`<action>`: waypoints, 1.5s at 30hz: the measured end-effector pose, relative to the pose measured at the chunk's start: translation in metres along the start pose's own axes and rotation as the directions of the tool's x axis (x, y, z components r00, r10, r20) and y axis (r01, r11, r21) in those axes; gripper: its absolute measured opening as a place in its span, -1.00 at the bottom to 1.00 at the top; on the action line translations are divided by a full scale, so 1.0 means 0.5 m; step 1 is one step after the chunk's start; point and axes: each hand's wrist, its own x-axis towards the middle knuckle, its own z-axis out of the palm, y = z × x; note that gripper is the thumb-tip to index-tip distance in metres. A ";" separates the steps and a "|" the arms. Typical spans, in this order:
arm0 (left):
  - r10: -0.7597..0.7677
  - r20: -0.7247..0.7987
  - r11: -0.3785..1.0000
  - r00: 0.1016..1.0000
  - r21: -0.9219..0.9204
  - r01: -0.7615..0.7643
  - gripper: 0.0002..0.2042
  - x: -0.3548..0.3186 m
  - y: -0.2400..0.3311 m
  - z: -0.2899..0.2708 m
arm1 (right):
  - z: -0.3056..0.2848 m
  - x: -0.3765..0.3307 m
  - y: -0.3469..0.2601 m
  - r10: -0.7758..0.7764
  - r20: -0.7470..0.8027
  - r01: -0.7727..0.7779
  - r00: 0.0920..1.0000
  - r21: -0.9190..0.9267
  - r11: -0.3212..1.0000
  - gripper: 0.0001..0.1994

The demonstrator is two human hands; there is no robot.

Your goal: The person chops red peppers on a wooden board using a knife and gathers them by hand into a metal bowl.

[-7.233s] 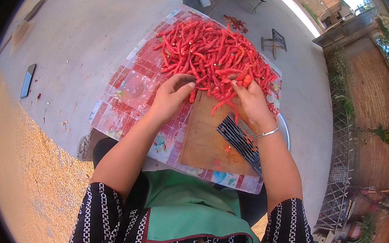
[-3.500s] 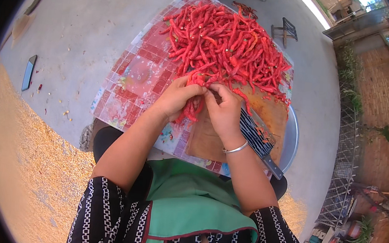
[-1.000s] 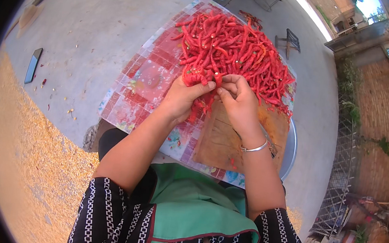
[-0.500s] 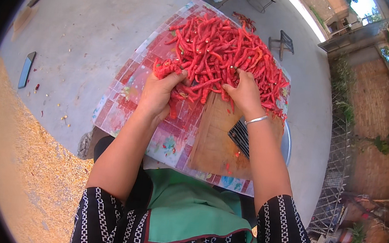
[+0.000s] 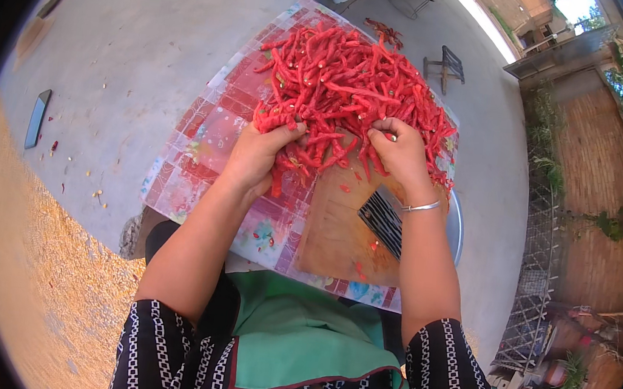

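A big heap of red chili peppers covers the far part of the table. My left hand is closed around several chili peppers at the heap's near left edge; red tips stick out past its fingers. My right hand, with a silver bangle at the wrist, pinches a chili pepper by its stem end at the near side of the heap. Just below lies a wooden cutting board with small red scraps on it. A dark flat tool with pale stripes rests on the board, partly behind my right forearm.
A red checked, flowered cloth covers the table. At the right edge a metal basin shows in part. On the concrete floor are a phone, a small folding stool and spread yellow grain.
My right hand has drawn slightly back and right, with a pepper now showing in its pinch. Some peppers between my hands have shifted over the board's far edge. My left hand keeps its hold.
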 end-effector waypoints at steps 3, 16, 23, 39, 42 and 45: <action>-0.044 -0.015 0.999 0.999 0.014 0.044 -0.79 -0.004 -0.005 0.008 | -0.007 -0.016 -0.006 0.136 0.080 -0.156 0.987 0.364 0.918 -0.80; -0.134 0.137 0.984 0.981 -0.100 0.149 -0.74 -0.026 -0.013 0.028 | 0.060 -0.101 -0.082 -0.274 0.179 0.314 0.945 -0.261 0.913 -0.85; -0.130 0.106 0.979 0.986 -0.144 0.145 -0.71 -0.024 -0.024 0.017 | 0.081 -0.109 -0.091 -0.478 0.300 0.562 0.826 -0.362 0.744 -0.80; -0.016 0.119 0.999 0.993 0.044 0.010 -0.69 -0.032 -0.009 0.007 | 0.079 -0.091 -0.092 -0.179 0.400 -0.020 0.899 0.447 0.895 -0.81; -0.010 -0.012 0.999 1.000 0.051 0.011 -0.80 -0.017 0.028 0.003 | 0.032 -0.030 -0.079 0.031 0.237 -0.093 0.971 0.257 0.962 -0.76; 0.068 -0.052 0.998 0.996 0.003 -0.068 -0.85 0.001 0.051 -0.018 | 0.044 0.020 -0.068 0.012 0.106 0.003 0.994 -0.142 0.990 -0.73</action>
